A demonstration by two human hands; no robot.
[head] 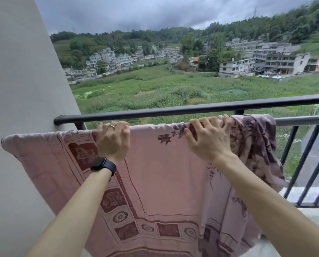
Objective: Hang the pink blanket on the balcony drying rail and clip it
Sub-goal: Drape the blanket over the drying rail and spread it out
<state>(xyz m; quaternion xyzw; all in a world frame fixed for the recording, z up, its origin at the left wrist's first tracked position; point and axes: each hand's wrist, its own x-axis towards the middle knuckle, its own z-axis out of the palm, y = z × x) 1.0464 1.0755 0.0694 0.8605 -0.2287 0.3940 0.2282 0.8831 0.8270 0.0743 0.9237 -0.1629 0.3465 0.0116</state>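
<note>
The pink blanket (155, 173) hangs draped over the lower rail (303, 120) of the balcony, its patterned face toward the person and its top fold running along that rail from the wall (21, 89) on the left to a bunched end on the right. Both hands sit on the fold. The left hand (114, 140), with a dark watch (103, 166) on its wrist, is curled down over the covered rail with the fingers (117, 127) bent tight on the cloth, probably to pin that stretch in place. The right hand (208, 138), further along the rail to the right, has its fingers spread and hooked into the gathered cloth, the thumb pressing from the near side; this looks like a pull to spread the bunched part flat along the rail. To the right of that hand the blanket is crumpled and hangs in a darker, twisted fold, so the spreading seems unfinished. Above the rail runs a thicker black bar (173, 110), bare of cloth. No clips can be seen, so the clipping step appears not yet begun.
</note>
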